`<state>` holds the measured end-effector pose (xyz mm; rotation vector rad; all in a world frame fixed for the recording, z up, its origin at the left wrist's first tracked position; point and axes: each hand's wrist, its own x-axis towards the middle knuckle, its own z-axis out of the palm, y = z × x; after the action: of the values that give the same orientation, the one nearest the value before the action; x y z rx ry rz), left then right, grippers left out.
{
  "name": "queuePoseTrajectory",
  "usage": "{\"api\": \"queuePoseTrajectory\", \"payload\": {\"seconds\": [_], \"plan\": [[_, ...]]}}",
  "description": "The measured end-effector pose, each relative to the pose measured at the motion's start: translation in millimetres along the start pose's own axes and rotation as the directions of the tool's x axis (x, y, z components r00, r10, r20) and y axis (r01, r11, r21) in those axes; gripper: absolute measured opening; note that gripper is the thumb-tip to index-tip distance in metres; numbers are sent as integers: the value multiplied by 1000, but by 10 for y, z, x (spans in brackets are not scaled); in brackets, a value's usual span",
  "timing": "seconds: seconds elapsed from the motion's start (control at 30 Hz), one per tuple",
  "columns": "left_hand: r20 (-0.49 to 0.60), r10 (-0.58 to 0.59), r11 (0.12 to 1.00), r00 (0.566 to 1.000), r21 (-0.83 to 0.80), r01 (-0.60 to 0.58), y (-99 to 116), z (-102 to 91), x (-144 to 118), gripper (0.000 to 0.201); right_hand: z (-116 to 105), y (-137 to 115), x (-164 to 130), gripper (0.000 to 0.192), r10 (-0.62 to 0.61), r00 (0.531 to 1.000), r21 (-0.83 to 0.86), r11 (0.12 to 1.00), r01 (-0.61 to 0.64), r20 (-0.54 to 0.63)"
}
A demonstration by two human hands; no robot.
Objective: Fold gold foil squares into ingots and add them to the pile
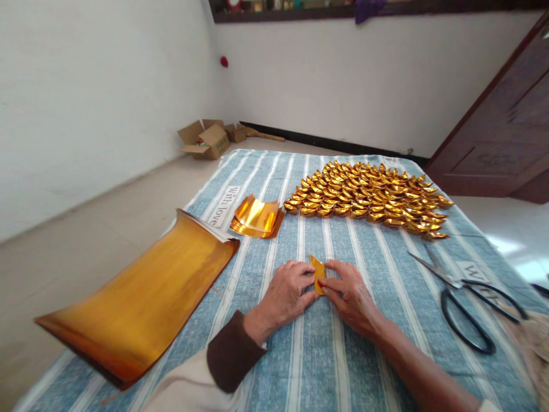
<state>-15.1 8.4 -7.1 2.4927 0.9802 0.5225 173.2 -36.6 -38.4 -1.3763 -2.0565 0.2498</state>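
A small folded piece of gold foil paper (318, 273) lies on the striped tablecloth, between my two hands. My left hand (288, 293) has its fingers bent onto the paper's left edge. From the other side, my right hand (350, 294) pinches the right edge with thumb and fingers. Parts of the paper are hidden under the fingertips. Beyond my hands sits a short stack of square gold foil sheets (257, 216). Many folded gold paper ingots (364, 197) stand in close rows at the far right.
A large stack of gold foil sheets (141, 292) covers the table's left side, curling at its edges. Black-handled scissors (465, 284) lie half open at the right. On the floor past the table stands an open cardboard box (210, 140). A brown door (497, 126) is at the right.
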Motion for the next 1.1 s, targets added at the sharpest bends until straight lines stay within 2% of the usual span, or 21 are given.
{"api": "queuePoseTrajectory", "payload": {"seconds": [0.23, 0.6, 0.77, 0.93, 1.1], "plan": [[7, -21, 1000, 1000, 6, 21, -2, 9, 7, 20, -15, 1, 10, 23, 13, 1000, 8, 1000, -13, 17], [1, -17, 999, 1000, 40, 17, -4, 17, 10, 20, -22, 90, 11, 25, -32, 999, 40, 999, 31, 30], [-10, 5, 999, 1000, 43, -4, -23, 34, 13, 19, -12, 117, 19, 25, -6, 1000, 79, 997, 4, 29], [-34, 5, 1000, 999, 16, -5, -32, 45, 5, 20, 4, 79, 21, 18, 82, 997, 117, 990, -79, -17], [-52, 3, 999, 999, -33, -5, -43, 23, 12, 22, 45, 25, 29, 7, 78, 994, 76, 994, -73, -74]]}}
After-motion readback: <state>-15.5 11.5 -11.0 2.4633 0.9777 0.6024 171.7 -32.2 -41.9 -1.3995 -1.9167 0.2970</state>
